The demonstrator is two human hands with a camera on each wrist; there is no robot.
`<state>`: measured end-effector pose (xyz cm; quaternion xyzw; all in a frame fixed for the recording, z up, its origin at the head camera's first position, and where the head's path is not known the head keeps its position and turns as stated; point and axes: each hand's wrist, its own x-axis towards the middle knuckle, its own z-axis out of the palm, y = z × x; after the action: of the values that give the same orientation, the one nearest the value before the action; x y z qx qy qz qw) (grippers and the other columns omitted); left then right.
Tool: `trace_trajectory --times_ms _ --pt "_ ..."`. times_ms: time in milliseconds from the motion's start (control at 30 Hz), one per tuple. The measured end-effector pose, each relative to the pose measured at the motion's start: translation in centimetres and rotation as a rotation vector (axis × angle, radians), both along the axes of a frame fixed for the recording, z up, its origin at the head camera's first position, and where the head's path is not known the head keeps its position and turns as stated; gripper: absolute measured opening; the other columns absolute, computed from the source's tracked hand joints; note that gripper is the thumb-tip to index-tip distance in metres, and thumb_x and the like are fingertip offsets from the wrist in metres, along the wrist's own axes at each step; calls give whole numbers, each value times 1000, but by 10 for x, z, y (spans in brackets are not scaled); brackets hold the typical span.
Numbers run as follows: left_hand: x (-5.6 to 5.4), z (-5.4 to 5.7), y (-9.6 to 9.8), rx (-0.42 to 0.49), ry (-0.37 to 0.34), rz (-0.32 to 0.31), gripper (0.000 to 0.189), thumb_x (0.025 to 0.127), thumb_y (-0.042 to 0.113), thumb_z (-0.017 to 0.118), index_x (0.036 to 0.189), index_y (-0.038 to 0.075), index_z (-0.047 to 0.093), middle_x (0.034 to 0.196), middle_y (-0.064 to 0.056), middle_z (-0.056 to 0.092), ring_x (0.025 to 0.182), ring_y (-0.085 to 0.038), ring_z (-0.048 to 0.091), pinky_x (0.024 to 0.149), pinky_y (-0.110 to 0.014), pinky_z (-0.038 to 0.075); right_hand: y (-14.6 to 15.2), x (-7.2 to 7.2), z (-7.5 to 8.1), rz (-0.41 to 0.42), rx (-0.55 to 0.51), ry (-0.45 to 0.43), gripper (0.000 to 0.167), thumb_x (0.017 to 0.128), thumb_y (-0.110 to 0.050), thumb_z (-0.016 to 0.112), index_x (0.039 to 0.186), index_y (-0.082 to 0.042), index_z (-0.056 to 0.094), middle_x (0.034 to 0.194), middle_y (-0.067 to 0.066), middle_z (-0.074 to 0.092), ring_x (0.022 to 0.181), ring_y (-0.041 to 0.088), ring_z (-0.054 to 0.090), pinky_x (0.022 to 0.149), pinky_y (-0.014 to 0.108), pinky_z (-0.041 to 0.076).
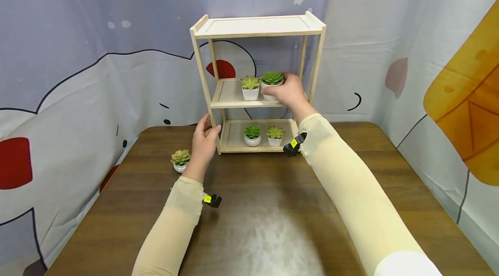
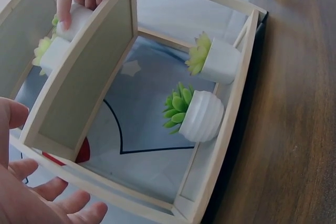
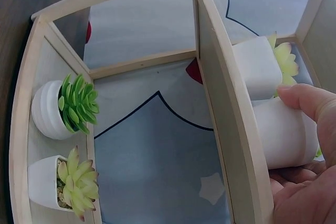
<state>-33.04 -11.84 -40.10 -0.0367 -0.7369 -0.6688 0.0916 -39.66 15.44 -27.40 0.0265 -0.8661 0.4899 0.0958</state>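
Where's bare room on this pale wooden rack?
On the rack, the top board is bare between raised ends. The middle board is bare left of the square white succulent pot; the bottom board, left of the ribbed white pot. Crowded: the middle board's right side, where the right hand grips a round white succulent pot.

In the head view, the right hand (image 1: pixel 289 91) partly hides a white pot (image 1: pixel 269 97).

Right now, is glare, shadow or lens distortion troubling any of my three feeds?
Head view: pale glare on the near tabletop, soft shadow left of the right sleeve; left wrist view: tilted, edges of the shelf unit bowed; right wrist view: similar bowing, dimmer than the head view.
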Motion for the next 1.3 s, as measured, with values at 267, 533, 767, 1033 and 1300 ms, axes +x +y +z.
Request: trace_trajectory --times_ms 267,533,767,1033,1300 --pt "-1 -3 -1 -10 9 10 67 103 34 56 163 27 27 168 -11 27 152 -35 33 122 -54 34 1 -1 0 21 -3 9 76 79 -36 88 142 -7 57 135 12 64 122 28 60 107 42 50" --pt "-1 -1 -1 -4 7 0 66 104 34 56 163 27 27 168 -11 27 153 -38 31 122 -55 34 1 -2 4 28 -12 -3 77 79 -37 88 142 -6 57 136 12 63 122 27 60 107 42 50" --pt "0 0 0 -9 1 -3 66 104 37 56 163 29 27 168 -9 27 153 -33 33 122 -54 35 4 6 13 41 -21 13 71 79 -36 88 138 -9 60 130 11 67 116 26 62 103 40 52" --pt "-1 0 -1 -18 8 8 66 104 35 56 163 28 28 167 -10 28 152 -34 33 121 -53 35 10 13 17 89 -31 31 75 79 -34 89 142 -9 57 132 10 67 116 24 65 101 37 55" --pt "-3 -1 0 -10 22 12 65 104 32 56 163 25 29 165 -12 32 148 -34 40 118 -54 39 23 31 22 160 -23 44 84 79 -34 90 150 -14 51 136 9 66 119 21 65 101 35 55"
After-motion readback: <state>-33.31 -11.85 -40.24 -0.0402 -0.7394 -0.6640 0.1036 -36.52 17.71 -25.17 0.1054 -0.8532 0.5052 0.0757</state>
